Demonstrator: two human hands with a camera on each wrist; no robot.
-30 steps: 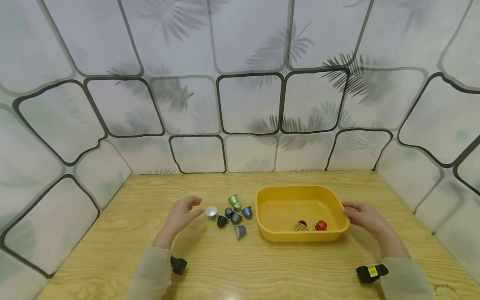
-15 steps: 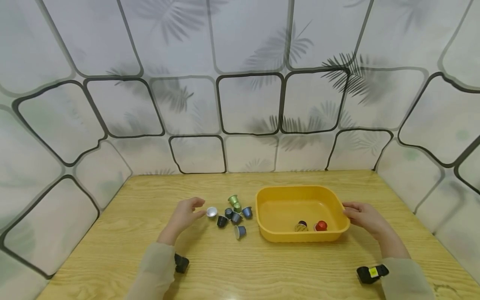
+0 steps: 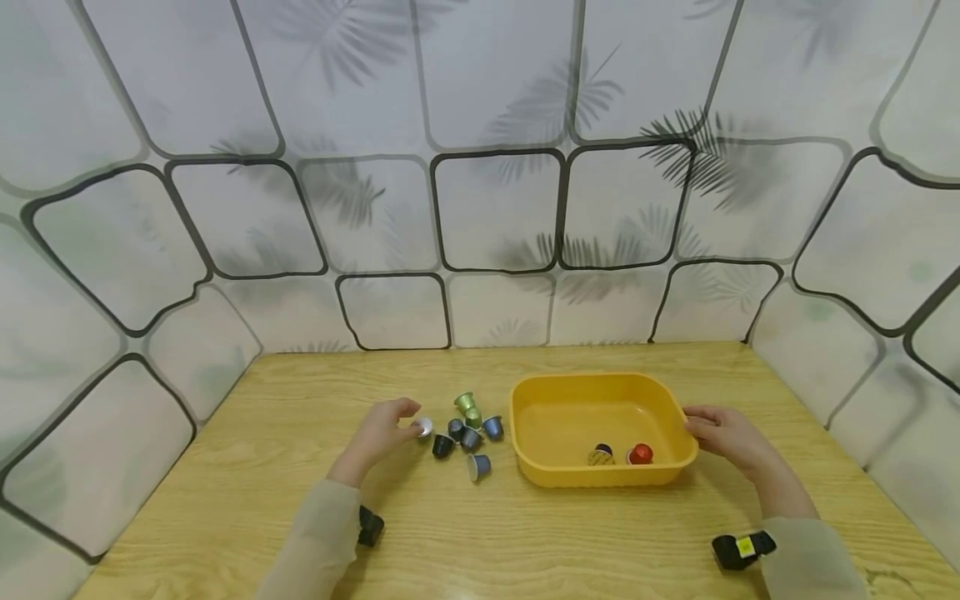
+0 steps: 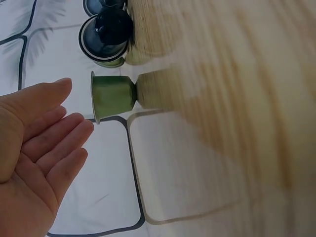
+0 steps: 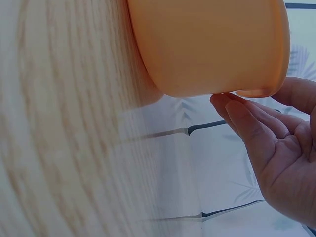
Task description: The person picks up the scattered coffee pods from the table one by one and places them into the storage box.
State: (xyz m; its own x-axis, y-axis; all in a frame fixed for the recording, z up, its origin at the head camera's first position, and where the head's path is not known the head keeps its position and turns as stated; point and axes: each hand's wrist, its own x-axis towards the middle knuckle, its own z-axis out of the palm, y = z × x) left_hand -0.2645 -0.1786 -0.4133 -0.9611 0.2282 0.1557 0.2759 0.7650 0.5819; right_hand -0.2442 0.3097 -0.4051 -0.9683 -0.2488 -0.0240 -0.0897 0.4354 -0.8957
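My left hand (image 3: 378, 433) is at a coffee capsule (image 3: 424, 427) whose pale lid faces up, thumb and index on either side of it in the head view. From the left wrist, this capsule (image 4: 113, 96) shows a green body, standing on its narrow end; the fingertips are beside its rim, a gap between. Just right lie several more capsules: black (image 3: 443, 447), light green (image 3: 465, 402), blue (image 3: 492, 427) and blue-grey (image 3: 479, 466). My right hand (image 3: 722, 432) holds the right rim of a yellow tray (image 3: 600, 477), its fingers (image 5: 242, 116) against the outer wall.
Inside the tray, near its front wall, are a red capsule (image 3: 641, 454) and a dark capsule with a gold lid (image 3: 602, 456). The wooden table (image 3: 525, 542) meets a patterned backdrop (image 3: 498, 308) at the back and sides.
My left hand has moved right to the pale-lidded capsule, partly covering it in the head view. The right hand and the tray stay in place.
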